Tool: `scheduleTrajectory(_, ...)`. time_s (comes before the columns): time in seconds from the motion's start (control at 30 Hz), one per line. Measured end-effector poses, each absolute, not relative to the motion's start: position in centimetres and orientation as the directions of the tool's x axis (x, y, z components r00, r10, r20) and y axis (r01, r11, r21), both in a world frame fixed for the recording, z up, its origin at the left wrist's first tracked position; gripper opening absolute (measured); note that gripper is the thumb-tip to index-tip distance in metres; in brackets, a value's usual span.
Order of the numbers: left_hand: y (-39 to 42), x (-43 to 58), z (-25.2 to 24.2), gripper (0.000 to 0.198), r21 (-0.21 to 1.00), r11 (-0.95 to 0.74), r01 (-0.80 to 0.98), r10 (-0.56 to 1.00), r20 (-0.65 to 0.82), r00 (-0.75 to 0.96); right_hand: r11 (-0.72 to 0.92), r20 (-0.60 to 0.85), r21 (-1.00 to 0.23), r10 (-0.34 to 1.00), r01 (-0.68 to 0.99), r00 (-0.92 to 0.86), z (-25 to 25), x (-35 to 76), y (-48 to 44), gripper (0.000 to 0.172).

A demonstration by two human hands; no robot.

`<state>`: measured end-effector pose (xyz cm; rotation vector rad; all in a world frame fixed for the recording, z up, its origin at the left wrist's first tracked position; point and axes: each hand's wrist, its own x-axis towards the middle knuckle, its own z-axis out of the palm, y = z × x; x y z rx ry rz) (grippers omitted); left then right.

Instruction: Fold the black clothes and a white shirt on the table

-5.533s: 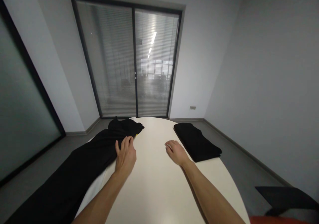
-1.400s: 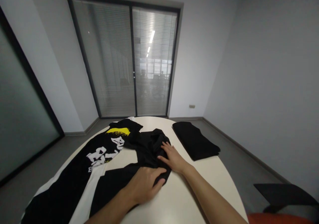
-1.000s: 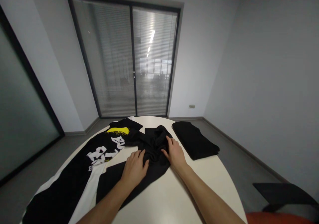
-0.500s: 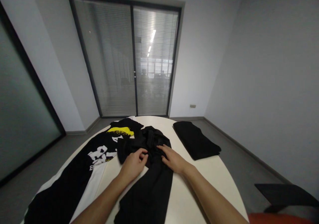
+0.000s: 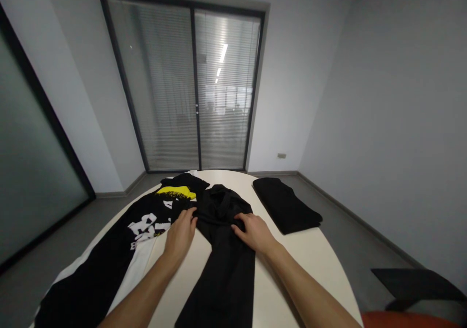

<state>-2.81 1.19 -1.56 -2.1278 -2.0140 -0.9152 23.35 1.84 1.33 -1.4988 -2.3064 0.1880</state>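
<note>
Left hand (image 5: 181, 233), at the left edge of the bunched part of the black garment (image 5: 229, 269): fingers bent, thumb drawn up close to the forefinger. Cloth at the fingertips, but whether pinched or merely touched, impossible to tell from this view. Right hand (image 5: 257, 233), on the right side of the same garment: fingers loosely extended, thumb apart, tips resting on the cloth.

Black garment: lies mid-table between the hands. Near length fairly flat, running out of view at the bottom; far end gathered in overlapping folds, with a short flap reaching left over part of the white lettering on the printed garment (image 5: 109, 255). Printed garment: stretches along the left side of the white table (image 5: 324, 257), long and unfolded. Folded black garment (image 5: 286, 209): sits flat and compact at right, apart from the right hand.

Progress, as judged: partway. Apparently done: near length straightened; one dark garment neatly folded. Apparently left: far folds to smooth, flap to bring into line. Printed garment: seemingly untouched by any folding; place in the same work, unclear.
</note>
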Motion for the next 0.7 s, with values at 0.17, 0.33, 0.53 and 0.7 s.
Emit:
scheduleTrajectory(0.17,1.0,-2.0,-1.1,0.021,0.379,-0.502,0.777,0.668,0.741,0.07,0.494,0.374,-0.392,0.856,0.776,-0.356,1.8,22.4,1.1,0.027)
scheduleTrajectory(0.33,-0.2,-0.1,-1.4,0.023,0.217,-0.743,0.634,0.53,0.768,0.358,0.635,0.436,-0.421,0.768,0.648,-0.469,2.6,21.1,-0.2,0.067)
scheduleTrajectory(0.53,-0.6,0.7,-1.7,0.04,0.244,-0.807,0.538,0.539,0.678,0.501,0.565,0.413,-0.555,0.824,0.61,-0.387,1.6,21.1,0.4,0.028)
scheduleTrajectory(0.7,-0.5,0.6,-2.5,0.06,0.414,-0.647,0.64,0.713,0.627,0.315,0.455,0.444,-0.8,0.887,0.39,-0.123,1.0,22.1,2.2,0.029)
